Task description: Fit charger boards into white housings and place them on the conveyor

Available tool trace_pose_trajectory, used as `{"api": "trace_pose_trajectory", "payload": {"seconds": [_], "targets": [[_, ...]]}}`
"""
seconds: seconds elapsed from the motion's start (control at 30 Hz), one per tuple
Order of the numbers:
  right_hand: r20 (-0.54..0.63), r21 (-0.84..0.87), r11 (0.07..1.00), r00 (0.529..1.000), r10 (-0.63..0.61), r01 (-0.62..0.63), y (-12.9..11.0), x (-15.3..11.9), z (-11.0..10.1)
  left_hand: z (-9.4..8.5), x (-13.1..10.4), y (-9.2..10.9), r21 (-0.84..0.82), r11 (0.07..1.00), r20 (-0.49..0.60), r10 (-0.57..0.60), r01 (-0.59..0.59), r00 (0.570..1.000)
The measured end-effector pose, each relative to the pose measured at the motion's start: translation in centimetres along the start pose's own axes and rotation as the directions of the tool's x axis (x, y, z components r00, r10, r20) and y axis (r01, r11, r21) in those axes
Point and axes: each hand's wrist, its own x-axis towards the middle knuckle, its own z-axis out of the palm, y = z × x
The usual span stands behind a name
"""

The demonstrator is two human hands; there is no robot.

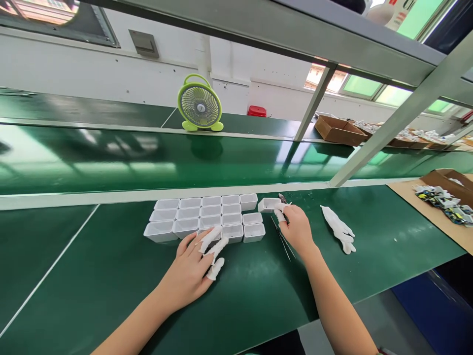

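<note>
Several small white open boxes (190, 213) stand in tight rows on the green tabletop. My left hand (194, 268), with white finger cots on some fingers, reaches over the front row. Its fingers are stretched out and hold nothing; the tips lie at the box rims. Right of the rows, one white box (269, 204) stands apart, its right end gripped by my right hand (296, 228). White cots cover the gripping fingertips. A dark small item (283, 198) shows just behind that hand. Dark tweezers (283, 240) lie beside it on the table.
A white glove (338, 229) lies to the right. Further right, a cardboard box (449, 182) stands near a pile of small parts (445, 204). A green fan (200, 106) stands on the back ledge. A slanted metal post (388, 118) crosses the right side.
</note>
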Motion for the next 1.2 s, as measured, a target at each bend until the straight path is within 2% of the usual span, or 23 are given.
{"api": "trace_pose_trajectory", "payload": {"seconds": [0.37,0.67,0.9,1.2], "targets": [[0.168,0.039,0.999,0.986,-0.005,-0.002,-0.9,0.5,2.4,0.3,-0.2,0.0,-0.042,0.999,0.008,-0.009,0.009,1.000],[0.270,0.130,0.991,0.963,-0.007,-0.029,-1.8,0.2,2.2,0.1,-0.1,0.1,-0.024,1.000,0.007,-0.011,0.011,1.000],[0.290,0.134,0.991,0.956,-0.045,0.006,-2.2,0.0,2.0,0.0,-0.1,0.1,-0.008,0.999,-0.015,-0.036,0.036,0.999],[0.304,0.042,0.994,0.947,-0.105,0.097,-2.3,0.1,2.1,-0.9,-0.1,-1.3,0.078,0.991,-0.109,-0.099,0.108,0.989]]}}
